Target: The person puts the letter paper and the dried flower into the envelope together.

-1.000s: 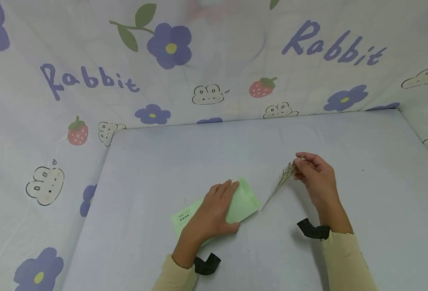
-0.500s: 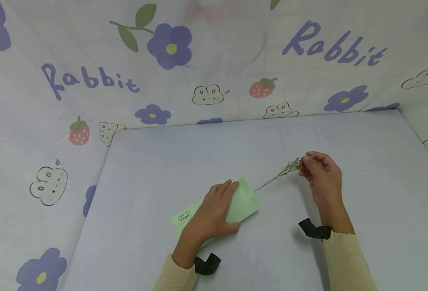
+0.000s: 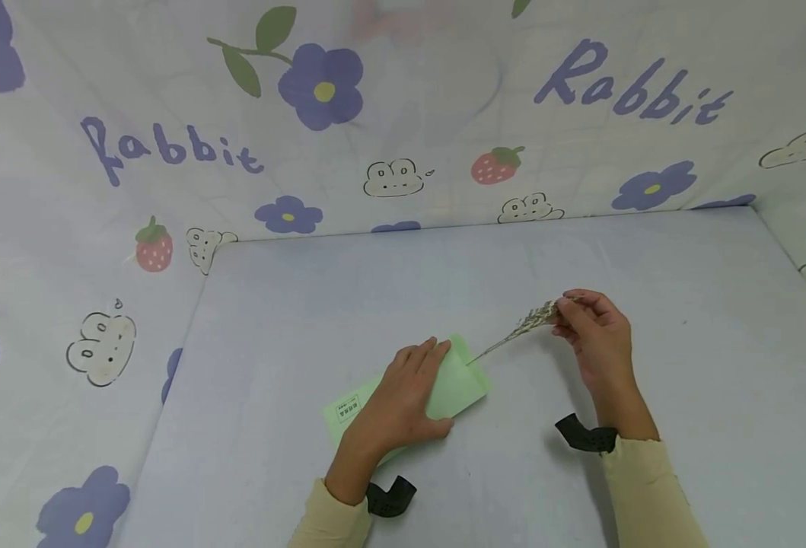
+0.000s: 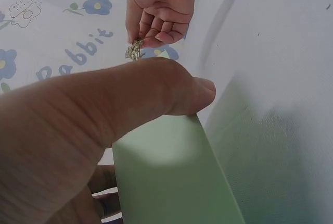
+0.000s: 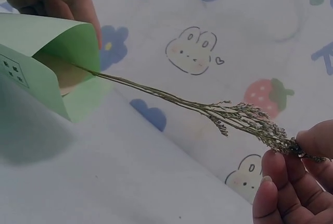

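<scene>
Dried flower sprig (image 3: 515, 333): thin pale stalks with a tuft of tiny dry blooms at one end. Held aloft at a slant over the table, bloom end up and to the right, bare stem end pointing down-left. In the right wrist view the stem tip reaches into the open mouth of the envelope, touching or just inside its lower flap; which of the two cannot be told.

Right hand (image 3: 597, 339): raised off the table, wrist bent, fingers curled and gathered, thumb and fingertips pinching the bloom end of the sprig. Cream sleeve and a black wrist strap (image 3: 586, 435) behind it.

Green paper envelope (image 3: 460, 384): light green, lying on the table just left of the sprig, open end facing right toward the stem. A small printed label (image 3: 347, 408) sits at its near-left end. The top flap is lifted, so the mouth gapes.

Left hand (image 3: 403, 403): laid palm down over the middle of the envelope, fingers straight and together, pointing up-right, pressing it to the table. In the left wrist view the thumb lies along the edge of the raised flap.

Table (image 3: 320, 304): pale lilac surface.

Backdrop cloth (image 3: 403, 114): white, printed with purple flowers, strawberries, rabbits and the word "Rabbit".
</scene>
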The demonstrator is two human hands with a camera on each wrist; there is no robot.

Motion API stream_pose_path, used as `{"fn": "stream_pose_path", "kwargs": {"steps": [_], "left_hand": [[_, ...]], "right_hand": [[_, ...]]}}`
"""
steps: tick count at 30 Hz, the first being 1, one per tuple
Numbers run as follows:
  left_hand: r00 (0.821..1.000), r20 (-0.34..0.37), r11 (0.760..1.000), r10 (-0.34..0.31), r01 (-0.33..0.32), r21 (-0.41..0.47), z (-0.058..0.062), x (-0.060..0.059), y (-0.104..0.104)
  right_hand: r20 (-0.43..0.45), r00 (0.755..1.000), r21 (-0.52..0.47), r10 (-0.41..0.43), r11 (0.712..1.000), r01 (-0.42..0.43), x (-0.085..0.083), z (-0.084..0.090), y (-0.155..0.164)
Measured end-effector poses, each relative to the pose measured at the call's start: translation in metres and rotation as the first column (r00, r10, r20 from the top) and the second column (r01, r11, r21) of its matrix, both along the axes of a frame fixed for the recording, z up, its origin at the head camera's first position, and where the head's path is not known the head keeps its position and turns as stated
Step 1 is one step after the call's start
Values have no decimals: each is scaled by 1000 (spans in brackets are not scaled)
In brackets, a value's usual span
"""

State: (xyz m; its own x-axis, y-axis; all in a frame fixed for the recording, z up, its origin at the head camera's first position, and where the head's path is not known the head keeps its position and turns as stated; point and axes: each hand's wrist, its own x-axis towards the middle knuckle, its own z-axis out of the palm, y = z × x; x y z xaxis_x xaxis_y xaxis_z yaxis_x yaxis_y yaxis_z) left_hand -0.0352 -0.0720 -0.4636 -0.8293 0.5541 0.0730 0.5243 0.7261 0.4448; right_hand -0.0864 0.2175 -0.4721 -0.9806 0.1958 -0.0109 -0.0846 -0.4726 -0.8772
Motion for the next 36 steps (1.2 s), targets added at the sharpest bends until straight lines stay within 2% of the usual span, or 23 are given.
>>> {"fn": "stream_pose_path", "kwargs": {"steps": [6,17,36], "left_hand": [[1000,5,1000,3,-3,6,-1,0,0],[1000,11,1000,-1,1,4,-1,0,0],[1000,9,1000,10,-10,2,-3,1,1]], "right_hand": [[0,1000,43,31,999,-31,1,-1,-6],[3,999,127,39,991,-39,2,-5,-5],[11,999,188,51,981,-52,0,-10,-9]]}}
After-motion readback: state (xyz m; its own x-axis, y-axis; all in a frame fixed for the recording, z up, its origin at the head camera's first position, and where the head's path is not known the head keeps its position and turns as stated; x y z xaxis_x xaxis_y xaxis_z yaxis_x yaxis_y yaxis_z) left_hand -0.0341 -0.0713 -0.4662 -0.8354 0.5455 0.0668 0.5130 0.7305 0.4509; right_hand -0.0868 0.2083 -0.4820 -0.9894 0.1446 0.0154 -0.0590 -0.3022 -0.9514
